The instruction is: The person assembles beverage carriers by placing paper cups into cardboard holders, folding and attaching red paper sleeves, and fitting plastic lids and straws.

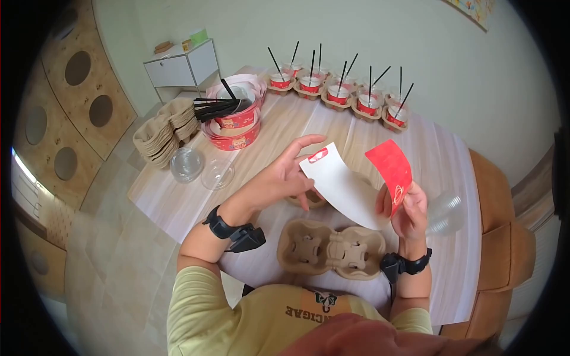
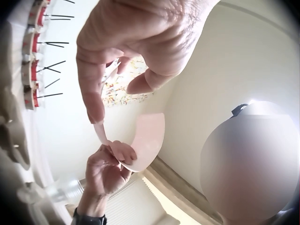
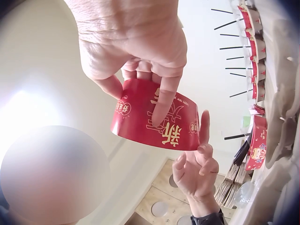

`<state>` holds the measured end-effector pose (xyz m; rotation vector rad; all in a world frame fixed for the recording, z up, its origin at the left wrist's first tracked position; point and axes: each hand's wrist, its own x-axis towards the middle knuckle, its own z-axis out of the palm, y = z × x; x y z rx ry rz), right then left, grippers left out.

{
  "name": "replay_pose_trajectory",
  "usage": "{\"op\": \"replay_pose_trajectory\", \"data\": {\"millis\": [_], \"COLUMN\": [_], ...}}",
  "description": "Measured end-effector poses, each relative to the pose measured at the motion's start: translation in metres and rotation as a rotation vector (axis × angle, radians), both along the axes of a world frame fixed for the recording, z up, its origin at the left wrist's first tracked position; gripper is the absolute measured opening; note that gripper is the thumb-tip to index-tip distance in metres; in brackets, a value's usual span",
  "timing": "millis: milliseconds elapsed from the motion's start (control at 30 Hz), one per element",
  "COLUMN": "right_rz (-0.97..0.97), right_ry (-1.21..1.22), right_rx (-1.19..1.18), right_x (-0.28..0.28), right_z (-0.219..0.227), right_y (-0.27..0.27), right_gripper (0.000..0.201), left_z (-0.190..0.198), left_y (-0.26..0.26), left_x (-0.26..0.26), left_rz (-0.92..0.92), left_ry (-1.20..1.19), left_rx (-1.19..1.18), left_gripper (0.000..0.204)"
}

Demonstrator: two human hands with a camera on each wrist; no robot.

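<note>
My right hand (image 1: 409, 207) grips a red paper cup sleeve (image 1: 392, 169) with gold lettering, its thumb on one side and its fingers on the other in the right wrist view. The sleeve is bent, with a white inner face (image 1: 338, 178) toward the left. At that white end my left hand (image 1: 288, 178) pinches the edge, one finger stretched out beyond it. Below the hands lies a brown moulded drink carrier (image 1: 329, 249) with bare compartments. Part of another carrier (image 1: 306, 199) shows behind the left fingers and sleeve.
Along the back stand carriers of red-sleeved cups (image 1: 338, 95) with black straws. At the left are red paper buckets (image 1: 234, 139), black straws (image 1: 222, 107), stacked carriers (image 1: 157, 139) and clear lids (image 1: 187, 165). Stacked clear cups (image 1: 445, 213) lie right of my right hand.
</note>
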<state>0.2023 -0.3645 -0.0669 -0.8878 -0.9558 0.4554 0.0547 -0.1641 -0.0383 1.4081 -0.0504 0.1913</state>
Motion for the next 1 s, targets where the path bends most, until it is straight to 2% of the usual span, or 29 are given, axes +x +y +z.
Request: {"op": "replay_pose_trajectory", "data": {"millis": [67,133,300,367,433,467,567,633,700,733,767,833,867,1000], "right_rz": [0.036,0.063,0.106,0.319,0.291,0.262,0.338,0.369,0.403,0.387,0.371,0.386,0.408,0.412], "right_ry": [-0.004,0.007,0.081,0.238,0.257,0.276,0.336,0.375,0.41,0.404,0.4,0.372,0.339,0.271], "right_rx": [-0.005,-0.011,-0.069,-0.105,-0.142,-0.18,-0.155,-0.123,-0.092,-0.13,-0.167,-0.201,-0.234,-0.276], "right_x": [0.0,-0.003,-0.002,0.004,0.002,0.001,0.006,0.009,0.009,0.008,0.007,0.009,0.01,0.01], "right_z": [-0.001,0.001,0.001,-0.001,0.0,0.001,-0.004,-0.007,-0.006,-0.005,-0.004,-0.006,-0.007,-0.003], "right_y": [-0.001,-0.003,-0.004,-0.006,-0.003,-0.002,-0.001,0.0,0.001,0.002,0.002,0.001,0.0,-0.001], "right_gripper": [0.032,0.032,0.034,0.028,0.027,0.026,0.022,0.021,0.02,0.017,0.015,0.013,0.012,0.013], "left_z": [0.0,0.0,-0.023,-0.026,-0.026,-0.023,-0.008,-0.008,-0.011,-0.013,-0.016,-0.023,-0.022,-0.024], "left_y": [-0.002,-0.006,0.01,0.012,0.011,0.008,-0.006,-0.006,-0.006,-0.007,-0.007,-0.009,-0.011,-0.008], "left_x": [0.001,0.005,0.01,0.009,0.008,0.008,0.006,0.005,0.005,0.005,0.006,0.008,0.008,0.01], "left_rz": [-0.011,0.118,0.119,0.107,0.143,0.138,0.08,-0.115,-0.192,-0.265,-0.27,-0.417,-0.461,-0.413], "left_ry": [0.036,0.013,-0.006,-0.022,-0.004,-0.001,-0.042,-0.058,-0.085,-0.114,-0.111,-0.241,-0.232,-0.233], "left_rx": [0.074,-0.031,-0.069,-0.103,0.078,0.077,-0.007,-0.13,-0.122,-0.114,-0.116,-0.285,-0.413,-0.316], "left_gripper": [0.053,0.048,0.037,0.037,0.036,0.036,0.037,0.046,0.054,0.064,0.064,0.073,0.078,0.067]}}
